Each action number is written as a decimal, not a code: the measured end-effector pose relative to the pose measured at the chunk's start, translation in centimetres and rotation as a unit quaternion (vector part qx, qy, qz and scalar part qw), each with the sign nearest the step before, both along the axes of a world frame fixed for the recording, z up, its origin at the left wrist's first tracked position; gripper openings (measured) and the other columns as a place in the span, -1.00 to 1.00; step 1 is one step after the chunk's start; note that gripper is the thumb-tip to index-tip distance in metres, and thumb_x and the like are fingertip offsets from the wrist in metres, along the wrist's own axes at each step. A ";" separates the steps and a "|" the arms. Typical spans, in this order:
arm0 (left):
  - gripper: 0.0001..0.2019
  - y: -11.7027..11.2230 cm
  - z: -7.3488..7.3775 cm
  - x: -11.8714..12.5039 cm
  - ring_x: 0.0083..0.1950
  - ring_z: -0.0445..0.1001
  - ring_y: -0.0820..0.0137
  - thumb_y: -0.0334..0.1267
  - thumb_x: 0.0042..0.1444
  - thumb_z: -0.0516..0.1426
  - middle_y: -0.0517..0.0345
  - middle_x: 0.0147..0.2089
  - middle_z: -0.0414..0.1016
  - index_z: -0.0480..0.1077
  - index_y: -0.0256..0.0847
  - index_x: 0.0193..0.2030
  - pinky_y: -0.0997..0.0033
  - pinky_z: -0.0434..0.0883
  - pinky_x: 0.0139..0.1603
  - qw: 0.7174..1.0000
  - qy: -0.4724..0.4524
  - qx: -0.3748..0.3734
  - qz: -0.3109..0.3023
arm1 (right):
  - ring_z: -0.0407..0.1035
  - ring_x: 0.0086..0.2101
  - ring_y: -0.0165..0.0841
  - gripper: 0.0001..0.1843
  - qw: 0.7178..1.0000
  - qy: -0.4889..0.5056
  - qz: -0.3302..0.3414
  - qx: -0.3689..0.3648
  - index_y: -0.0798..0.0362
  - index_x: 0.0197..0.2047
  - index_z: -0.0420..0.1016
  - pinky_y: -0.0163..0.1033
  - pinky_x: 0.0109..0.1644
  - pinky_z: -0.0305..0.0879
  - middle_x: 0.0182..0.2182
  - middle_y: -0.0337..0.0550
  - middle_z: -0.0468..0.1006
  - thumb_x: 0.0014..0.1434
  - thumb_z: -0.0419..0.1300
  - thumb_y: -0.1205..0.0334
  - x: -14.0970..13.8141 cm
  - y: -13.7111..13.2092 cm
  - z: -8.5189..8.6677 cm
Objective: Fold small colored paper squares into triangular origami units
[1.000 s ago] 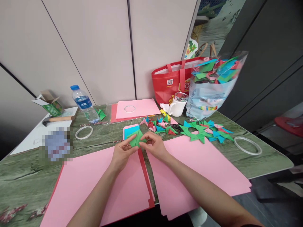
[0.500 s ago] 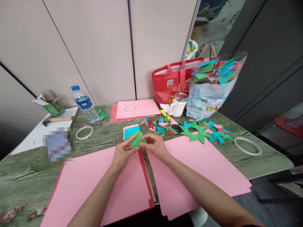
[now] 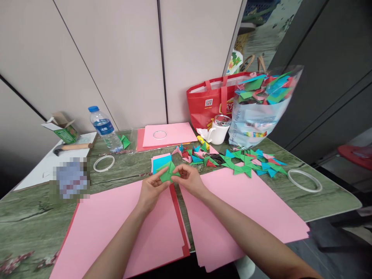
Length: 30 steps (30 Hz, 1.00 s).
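Note:
A small piece of green folded paper point(image 3: 166, 174), with crease lines across its face, is held up between both hands. My left hand point(image 3: 151, 188) pinches its left and lower edge with thumb and fingers. My right hand point(image 3: 188, 179) grips its right corner between thumb and fingertips. Just behind it lies a small stack of blue and pink paper squares point(image 3: 161, 161). Large pink sheets point(image 3: 116, 228) lie beneath my left forearm, with red paper showing at their edge. More pink sheets point(image 3: 232, 209) lie under my right forearm.
Several folded paper pieces point(image 3: 200, 154) and green-and-blue paper rings point(image 3: 242, 164) lie behind my right hand. A white mug point(image 3: 218, 131), a red bag point(image 3: 203, 104) and a clear bag of folded papers point(image 3: 252, 120) stand farther back. A water bottle point(image 3: 104, 130) and hammer point(image 3: 72, 147) are at left.
Both hands stay in nearly the same place, still holding the green paper, whose angle looks only slightly different. The surroundings have shifted slightly in view.

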<state>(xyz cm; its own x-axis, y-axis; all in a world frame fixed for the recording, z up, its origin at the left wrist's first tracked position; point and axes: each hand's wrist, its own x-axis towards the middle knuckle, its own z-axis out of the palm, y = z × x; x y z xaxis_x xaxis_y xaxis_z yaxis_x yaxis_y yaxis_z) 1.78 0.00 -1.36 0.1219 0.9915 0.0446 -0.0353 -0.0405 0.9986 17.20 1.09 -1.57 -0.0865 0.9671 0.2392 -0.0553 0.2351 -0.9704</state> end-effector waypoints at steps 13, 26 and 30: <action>-0.52 0.2 0.3 -0.2 -0.58 -0.01 0.58 -0.27 -0.22 0.27 0.37 -0.65 0.07 0.43 -0.22 -0.05 0.54 0.06 -0.58 1.000 -0.008 -0.007 0.005 | 0.39 -0.50 -0.48 -0.72 0.984 0.112 0.110 -0.088 0.08 -0.33 0.49 -0.31 -0.35 0.34 -0.48 -0.29 0.48 -0.20 0.33 0.24 0.8 0.6 0.1; -0.49 0.3 0.2 -0.2 -0.65 0.08 0.61 -0.30 -0.21 0.28 0.39 -0.69 0.17 0.40 -0.22 -0.02 0.57 0.12 -0.64 1.000 0.004 -0.006 0.017 | 0.45 -0.45 -0.33 -0.67 0.985 0.111 0.091 -0.095 0.10 -0.34 0.54 -0.15 -0.27 0.40 -0.50 -0.23 0.50 -0.27 0.36 0.22 1.4 0.8 -0.2; -0.41 0.1 1.0 0.1 -0.29 0.43 0.42 -0.36 -0.21 0.27 0.16 -0.25 0.51 0.32 -0.16 0.05 0.44 0.38 -0.26 0.998 -0.053 -0.004 -0.017 | 0.42 -0.44 -0.40 -0.72 0.991 0.076 0.074 -0.081 0.09 -0.33 0.50 -0.22 -0.29 0.38 -0.45 -0.23 0.49 -0.19 0.32 0.20 1.2 0.8 -0.2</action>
